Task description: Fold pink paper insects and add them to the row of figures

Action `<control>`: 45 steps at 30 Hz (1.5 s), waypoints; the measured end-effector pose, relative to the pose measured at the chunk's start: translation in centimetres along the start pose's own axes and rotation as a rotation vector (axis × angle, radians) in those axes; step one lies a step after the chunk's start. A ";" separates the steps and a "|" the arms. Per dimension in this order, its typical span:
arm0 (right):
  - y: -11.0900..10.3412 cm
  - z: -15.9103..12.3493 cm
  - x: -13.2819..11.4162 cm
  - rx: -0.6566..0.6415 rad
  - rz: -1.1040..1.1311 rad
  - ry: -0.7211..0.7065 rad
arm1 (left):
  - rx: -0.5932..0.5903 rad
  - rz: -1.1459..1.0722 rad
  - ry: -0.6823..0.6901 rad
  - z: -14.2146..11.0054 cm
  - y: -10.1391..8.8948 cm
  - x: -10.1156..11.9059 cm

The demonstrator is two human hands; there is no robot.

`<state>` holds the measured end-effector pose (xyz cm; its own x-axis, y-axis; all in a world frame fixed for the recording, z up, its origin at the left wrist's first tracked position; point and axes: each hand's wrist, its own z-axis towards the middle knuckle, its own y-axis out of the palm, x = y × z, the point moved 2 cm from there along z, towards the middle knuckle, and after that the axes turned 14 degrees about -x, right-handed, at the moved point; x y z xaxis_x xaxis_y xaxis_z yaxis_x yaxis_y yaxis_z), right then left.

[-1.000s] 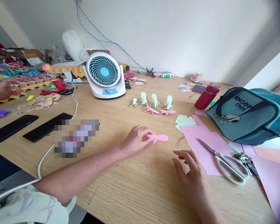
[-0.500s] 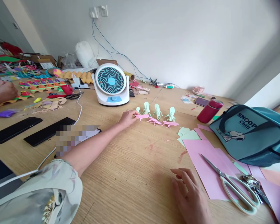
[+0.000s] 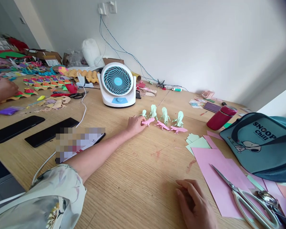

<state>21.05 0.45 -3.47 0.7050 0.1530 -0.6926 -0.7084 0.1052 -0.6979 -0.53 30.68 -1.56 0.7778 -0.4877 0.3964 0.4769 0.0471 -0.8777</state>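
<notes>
My left hand (image 3: 136,125) reaches out across the wooden table, its fingers closed on the near end of a pink folded-paper figure (image 3: 148,121). Two more pink folded-paper figures (image 3: 162,125) lie to the right of it in a row. Right behind them stand several pale green folded-paper figures (image 3: 165,115); the leftmost is smaller. My right hand (image 3: 196,203) rests near the front of the table, fingers loosely bent and thumb apart, with nothing in it.
On the right are pink paper sheets (image 3: 206,160), scissors (image 3: 235,189), green paper pieces (image 3: 200,144), a red flask (image 3: 221,117) and a teal bag (image 3: 257,143). A white fan (image 3: 118,82) stands behind; phones (image 3: 52,132) lie left. Another person's hand (image 3: 2,92) is at far left.
The pink figure in my left hand has turned so its far end points a little upward. My right hand stays on the table. The whole view has shifted slightly.
</notes>
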 end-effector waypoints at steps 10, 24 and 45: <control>0.1 0.0 0.2 0.017 -0.012 -0.013 | -0.038 -0.033 0.039 0.3 0.2 0.3; 0.4 0.2 0.4 0.008 -0.030 -0.029 | -0.030 0.027 0.063 1.3 0.0 -0.1; -0.1 0.3 0.2 -0.017 0.001 0.021 | -0.345 -0.518 0.394 -0.5 -2.2 3.4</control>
<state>21.27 0.81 -3.48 0.7046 0.1325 -0.6971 -0.7089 0.0885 -0.6997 0.86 28.51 1.57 0.2521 -0.6532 0.7140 0.5369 -0.5194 -0.6648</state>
